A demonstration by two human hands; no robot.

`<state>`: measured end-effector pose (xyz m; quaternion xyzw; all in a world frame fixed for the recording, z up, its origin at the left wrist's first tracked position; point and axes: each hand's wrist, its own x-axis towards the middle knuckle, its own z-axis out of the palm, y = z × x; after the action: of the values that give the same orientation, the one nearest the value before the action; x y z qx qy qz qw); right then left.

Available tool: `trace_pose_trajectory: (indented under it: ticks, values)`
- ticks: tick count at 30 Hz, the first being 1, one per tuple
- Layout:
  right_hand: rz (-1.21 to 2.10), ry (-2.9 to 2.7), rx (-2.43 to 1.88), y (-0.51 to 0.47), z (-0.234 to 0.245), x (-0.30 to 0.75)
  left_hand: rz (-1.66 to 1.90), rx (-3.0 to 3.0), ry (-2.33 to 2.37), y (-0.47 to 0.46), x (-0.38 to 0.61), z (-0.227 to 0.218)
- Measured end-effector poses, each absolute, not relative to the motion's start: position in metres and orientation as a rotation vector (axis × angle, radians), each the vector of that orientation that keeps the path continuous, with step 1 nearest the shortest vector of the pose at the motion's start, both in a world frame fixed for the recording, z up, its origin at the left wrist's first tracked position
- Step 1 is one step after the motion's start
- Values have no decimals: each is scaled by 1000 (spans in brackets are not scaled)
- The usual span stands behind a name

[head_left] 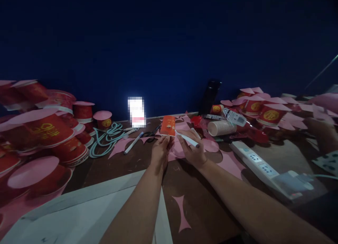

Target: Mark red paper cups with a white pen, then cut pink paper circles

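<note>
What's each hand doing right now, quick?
Left hand: closed, holding a red paper cup.
Right hand: closed, holding a white marker.

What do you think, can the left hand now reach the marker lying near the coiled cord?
Probably yes: nothing seems to block the left hand from this marker, but that hand would likely have to let go of the red cup first.

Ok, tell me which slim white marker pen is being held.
The slim white marker pen in the right hand, beside the red paper cup; another such pen lies near the coiled teal cord.
</note>
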<state>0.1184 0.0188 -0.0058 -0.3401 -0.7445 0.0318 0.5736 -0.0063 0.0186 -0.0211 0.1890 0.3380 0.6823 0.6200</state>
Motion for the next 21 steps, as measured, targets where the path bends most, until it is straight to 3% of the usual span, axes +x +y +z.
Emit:
trace_pose_trajectory:
  ticks: [21]
  values:
    - [16, -1791, -845, 12, -3, 115, 1538, 732, 829, 19, -6, -21]
